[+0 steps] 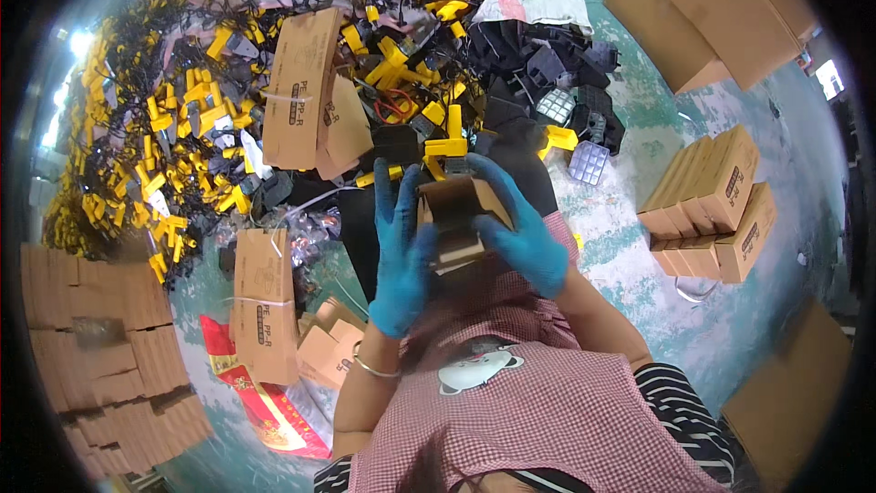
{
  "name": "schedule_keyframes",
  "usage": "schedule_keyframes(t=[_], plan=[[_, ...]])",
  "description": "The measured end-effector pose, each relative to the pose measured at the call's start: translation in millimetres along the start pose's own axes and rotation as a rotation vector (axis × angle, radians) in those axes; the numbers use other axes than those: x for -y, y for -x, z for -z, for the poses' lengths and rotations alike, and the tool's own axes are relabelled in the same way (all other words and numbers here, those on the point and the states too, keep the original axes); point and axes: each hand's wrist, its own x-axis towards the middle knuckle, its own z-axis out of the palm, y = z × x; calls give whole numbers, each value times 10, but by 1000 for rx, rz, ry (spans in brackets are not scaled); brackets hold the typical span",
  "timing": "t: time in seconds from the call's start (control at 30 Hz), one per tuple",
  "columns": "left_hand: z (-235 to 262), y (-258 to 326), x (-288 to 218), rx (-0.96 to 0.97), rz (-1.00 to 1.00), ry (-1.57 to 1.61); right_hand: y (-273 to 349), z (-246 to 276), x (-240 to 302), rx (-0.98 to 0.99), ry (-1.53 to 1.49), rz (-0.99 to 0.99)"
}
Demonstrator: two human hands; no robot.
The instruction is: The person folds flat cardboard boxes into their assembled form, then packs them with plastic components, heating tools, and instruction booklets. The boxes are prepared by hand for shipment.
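Note:
Over my lap, a small brown cardboard box (444, 193) with its top open is held between my two blue-gloved hands. My left hand (399, 251) lies along the box's left side, two fingers stretched upward and the thumb side against the box. My right hand (527, 237) grips the right side, fingers along the edge and thumb across the front. The inside looks dark; I cannot make out its contents. Just beyond the box is a yellow plastic handle piece (447, 144).
A large heap of yellow-handled tools with black cords (196, 110) spreads ahead and left. Black plastic cases (547, 64) are piled right of it. Cardboard boxes (306, 96) stand ahead; others (707, 187) are stacked at right. Flattened cartons (100, 310) are stacked at left.

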Motion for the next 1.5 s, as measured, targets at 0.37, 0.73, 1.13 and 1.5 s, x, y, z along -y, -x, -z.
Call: schedule_keyframes(t=[0.37,0.73,1.13,1.5], plan=[[212,303,246,221,-92,102,112,191,210,50,-247,-222],[346,260,146,314,-128,-146,-310,285,456,584,742,-197],[1818,316,499,-489,131,-574,74,844,376,-64,566,124],[3243,88,333,-755,484,-97,605,2613,-2488,-899,469,-602]])
